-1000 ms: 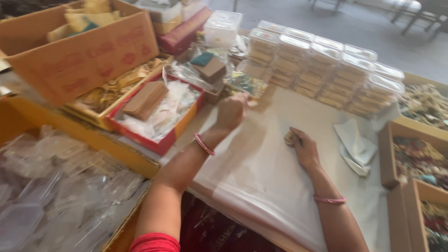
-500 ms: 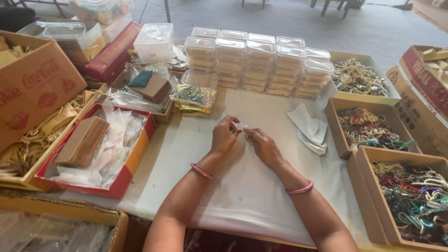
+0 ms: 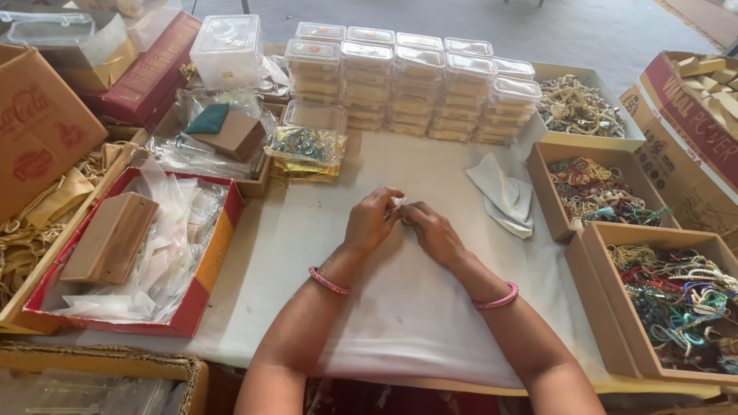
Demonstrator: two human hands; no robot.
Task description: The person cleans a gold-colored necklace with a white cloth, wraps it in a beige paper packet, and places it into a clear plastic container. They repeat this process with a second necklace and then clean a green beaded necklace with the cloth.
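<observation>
At frame centre, left hand (image 3: 370,221) and right hand (image 3: 432,230) pinch a small clear packet (image 3: 398,204) together. Fingertip grip seems wise, over the white cloth (image 3: 400,307).

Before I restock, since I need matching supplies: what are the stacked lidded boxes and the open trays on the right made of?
The stacked lidded boxes look like clear, glossy plastic: contents show through. The open trays look like matte brown cardboard, with raw tan walls.

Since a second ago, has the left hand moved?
Yes. The left hand left the red tray side and came to the middle of the white cloth, meeting the right hand on a small clear piece.
</observation>
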